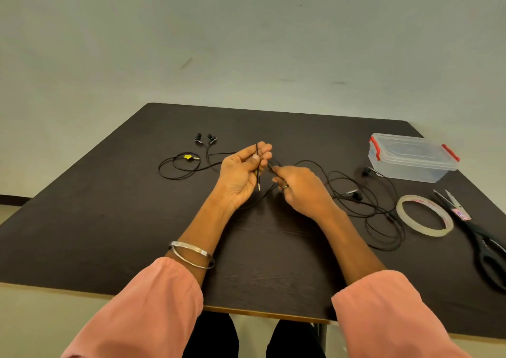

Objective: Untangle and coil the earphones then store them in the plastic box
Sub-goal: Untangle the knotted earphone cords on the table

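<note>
A dark table (109,220) is carrying everything, and toward its far right corner a clear plastic box (410,157) with red clips is sitting with its lid on, so it looks as though it will need opening before anything goes in. Near the right edge a pair of scissors (476,237) is lying beside a roll of clear tape (425,216). Between the tape and the hands, the loose earphones (364,201) are sprawling in overlapping black loops, their buds lying just short of the box; a second pair (186,160) is resting in a looser ring at the far left. The left hand (242,174) is curling its fingers round the plug end of the cord, the jack hanging below the palm, while the right hand (298,185) is pinching the same cord just beside it. The cord is probably very light, limp and springy, likely to snag on itself; taking it near the plug and feeding it through the fingers seems safer than tugging at the thin buds (357,196).
</note>
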Demonstrator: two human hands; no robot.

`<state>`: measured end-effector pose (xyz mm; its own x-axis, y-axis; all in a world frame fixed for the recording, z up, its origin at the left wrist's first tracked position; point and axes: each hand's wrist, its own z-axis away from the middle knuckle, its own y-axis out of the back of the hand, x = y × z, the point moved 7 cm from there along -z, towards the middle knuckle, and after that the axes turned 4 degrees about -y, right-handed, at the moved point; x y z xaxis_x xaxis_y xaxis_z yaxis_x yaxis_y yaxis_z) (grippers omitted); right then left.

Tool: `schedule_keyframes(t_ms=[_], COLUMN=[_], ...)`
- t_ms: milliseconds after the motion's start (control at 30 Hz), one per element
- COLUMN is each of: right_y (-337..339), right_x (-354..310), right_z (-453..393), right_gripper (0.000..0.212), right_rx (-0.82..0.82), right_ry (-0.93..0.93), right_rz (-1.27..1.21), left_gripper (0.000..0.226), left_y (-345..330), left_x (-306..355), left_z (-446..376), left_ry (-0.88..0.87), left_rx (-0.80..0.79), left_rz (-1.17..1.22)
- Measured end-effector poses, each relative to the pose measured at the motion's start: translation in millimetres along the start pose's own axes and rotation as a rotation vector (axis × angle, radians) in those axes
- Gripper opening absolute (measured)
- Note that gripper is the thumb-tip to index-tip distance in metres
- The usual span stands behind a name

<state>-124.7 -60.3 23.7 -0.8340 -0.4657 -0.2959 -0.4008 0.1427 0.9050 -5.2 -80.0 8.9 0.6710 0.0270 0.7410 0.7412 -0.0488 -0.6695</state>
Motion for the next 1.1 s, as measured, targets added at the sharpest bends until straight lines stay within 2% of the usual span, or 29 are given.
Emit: schedule_keyframes(t_ms=[100,200,300,367,467,667,833,1000,1100], right_y=[-1.8,4.4,10.4,16.8,31.9,52.1,51.0,54.9,54.1], right_x=[-10.5,-16.6,-15.3,-13.9,-8.3,13.9,26.4,40.1,45.6], right_z=[3.9,8.9,12.0,13.5,14.8,14.2,10.7,9.6,10.3], right_gripper=[0.028,0.024,0.017,0.012,0.005,0.028,0.032,0.035,0.036], right_rx=[-0.03,0.023,0.056,0.097,0.195,0.324,0.364,0.436,0.445], right_ry=[0.06,0.108,0.114,0.105,0.075,-0.088,-0.194,-0.257,-0.291], right_rz=[0.041,0.004,-0.04,-0.128,-0.382,-0.89,-1.073,-1.276,-1.311], left_gripper=[0.029,0.026,0.039,0.051,0.056,0.055,0.056,0.056,0.055], left_y=[3.4,7.6,9.6,7.5,-2.7,-18.8,-26.9,-32.2,-34.0], left_x=[2.7,7.6,7.3,4.7,0.3,-12.4,-17.1,-19.0,-21.1], left_z=[0.9,3.5,5.2,5.4,8.8,18.4,25.2,28.4,30.8], left_ry=[-0.044,-0.109,-0.143,-0.157,-0.161,-0.109,-0.107,-0.142,-0.148], left_rx=[0.018,0.023,0.026,-0.015,-0.133,-0.327,-0.451,-0.486,-0.531], left_rz=[-0.007,-0.07,-0.235,-0.394,-0.586,-0.684,-0.8,-0.851,-0.891])
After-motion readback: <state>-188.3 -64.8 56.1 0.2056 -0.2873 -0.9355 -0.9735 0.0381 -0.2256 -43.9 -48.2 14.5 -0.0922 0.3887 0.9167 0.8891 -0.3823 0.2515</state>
